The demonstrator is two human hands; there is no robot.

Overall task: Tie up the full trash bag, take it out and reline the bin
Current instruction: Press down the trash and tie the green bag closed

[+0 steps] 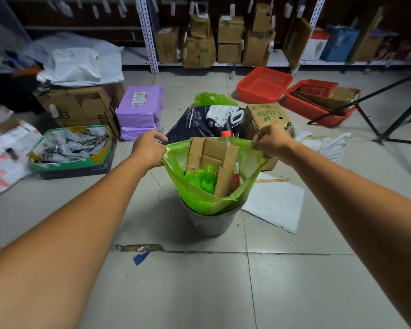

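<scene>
Two bare forearms reach forward from the bottom corners of the head view, over the tiled floor [294, 281]. The left hand [148, 150] and the right hand [274, 141] each pinch one side of the mouth of the green trash bag [199, 200]; the fingers of both are closed on the plastic rim and pull it up and apart. The bag sits inside the grey bin [211, 223] in the middle of the floor, its lower part hidden by the bin wall. Folded cardboard [211, 157] and a bottle with a red cap [226, 134] stand well above the bin's rim, with crumpled green plastic beside them.

The step in hand appears to be gathering the mouth for tying. To do it well, the two gripped edges should probably be drawn higher than the cardboard tops before being brought together, since stiff corners could pierce the thin film. Pressing the contents down first would leave more slack for a knot. A second green bag [211, 98] lies further back, near the fruit box [268, 117].
</scene>
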